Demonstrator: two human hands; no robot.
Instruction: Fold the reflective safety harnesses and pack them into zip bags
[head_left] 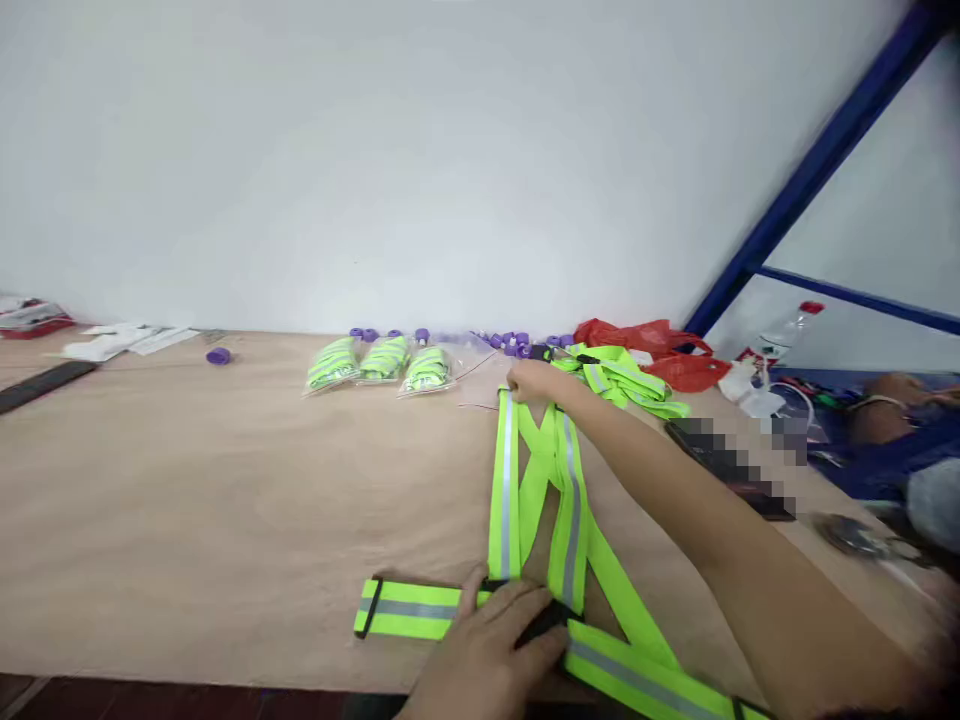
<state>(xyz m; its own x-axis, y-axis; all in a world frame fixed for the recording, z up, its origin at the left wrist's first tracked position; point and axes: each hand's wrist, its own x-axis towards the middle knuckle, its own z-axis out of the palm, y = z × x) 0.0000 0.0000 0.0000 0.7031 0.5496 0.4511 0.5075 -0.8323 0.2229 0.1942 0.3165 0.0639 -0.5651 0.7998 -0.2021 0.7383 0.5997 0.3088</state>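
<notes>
A neon-green reflective strap harness (574, 510) with grey stripes lies on the wooden table, its shoulder straps running away from me and its waist band across the near edge. My left hand (495, 640) rests with fingers spread over the dark buckle area of the waist band. At the far end of the straps, my right hand (531, 382) is closed on the harness top. Just beyond that hand sits a loose pile of similar green straps (630, 380). Bagged green straps (384, 358) lie left of it, near the wall.
Purple rolls (517, 343) line the wall, with another purple roll (218, 356) farther left. Red plastic bags (652, 345), a bottle (784, 335) and a dark phone-like object (720, 460) are at right. Papers (112, 343) lie far left. A blue metal frame (810, 170) stands at right.
</notes>
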